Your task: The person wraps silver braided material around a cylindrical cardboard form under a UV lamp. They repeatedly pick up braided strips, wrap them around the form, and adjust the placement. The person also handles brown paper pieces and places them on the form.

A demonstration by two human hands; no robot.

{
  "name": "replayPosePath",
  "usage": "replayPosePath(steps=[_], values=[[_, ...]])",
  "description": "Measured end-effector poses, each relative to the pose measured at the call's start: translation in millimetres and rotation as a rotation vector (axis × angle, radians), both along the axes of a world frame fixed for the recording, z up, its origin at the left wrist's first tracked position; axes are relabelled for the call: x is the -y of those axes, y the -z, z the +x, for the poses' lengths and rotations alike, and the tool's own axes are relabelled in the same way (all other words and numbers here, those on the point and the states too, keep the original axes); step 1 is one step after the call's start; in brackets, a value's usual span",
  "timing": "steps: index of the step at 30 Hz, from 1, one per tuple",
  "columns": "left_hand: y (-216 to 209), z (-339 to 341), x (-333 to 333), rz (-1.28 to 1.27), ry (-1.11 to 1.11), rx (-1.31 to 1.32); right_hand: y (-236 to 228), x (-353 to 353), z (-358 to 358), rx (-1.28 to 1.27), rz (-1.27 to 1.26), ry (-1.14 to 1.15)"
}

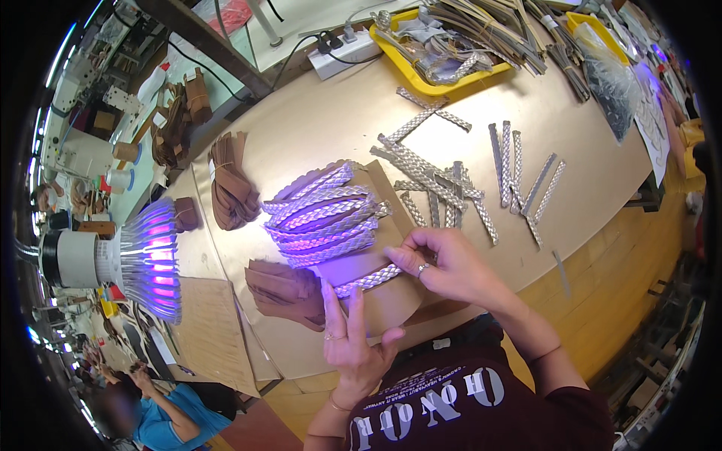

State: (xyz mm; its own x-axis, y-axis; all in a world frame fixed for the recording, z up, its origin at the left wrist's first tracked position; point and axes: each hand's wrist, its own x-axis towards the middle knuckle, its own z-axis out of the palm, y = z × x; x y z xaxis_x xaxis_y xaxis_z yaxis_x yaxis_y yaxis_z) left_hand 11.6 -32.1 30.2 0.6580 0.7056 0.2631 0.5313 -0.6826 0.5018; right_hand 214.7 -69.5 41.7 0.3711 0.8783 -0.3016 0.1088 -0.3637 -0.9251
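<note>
A short braided silver strap [368, 281] lies on a brown board [395, 307] at the table's near edge. My right hand [445, 263] pinches its right end between thumb and fingers. My left hand [356, 342] has its index and middle fingers stretched out, their tips at the strap's left end, with the thumb apart. Just beyond is a heap of silver braided straps [323, 218], lit violet. Brown fabric strips [282, 292] lie bundled left of my left hand.
A lamp [143, 259] with a finned head glows violet at left. Loose braided strips [444, 184] spread to the right. A yellow tray [410, 71] and a power strip [342, 60] stand at the back. A co-worker in a blue shirt [188, 417] sits at lower left.
</note>
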Motion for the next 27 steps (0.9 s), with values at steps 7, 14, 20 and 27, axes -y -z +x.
replayPosePath(steps=[7,14,20,27], values=[[-3.7,1.2,0.9,0.027,-0.002,-0.044,7.8,1.2,-2.2,-0.023,0.030,0.019],[-6.7,4.5,0.9,0.041,-0.009,-0.045,11.6,-0.1,-3.5,-0.096,-0.014,0.010],[-4.1,6.4,1.5,0.047,-0.032,-0.019,23.1,-0.9,-5.6,-0.227,0.014,0.066],[-2.2,6.9,-0.3,0.121,0.000,-0.032,31.9,0.4,-11.2,-0.319,0.047,0.191]])
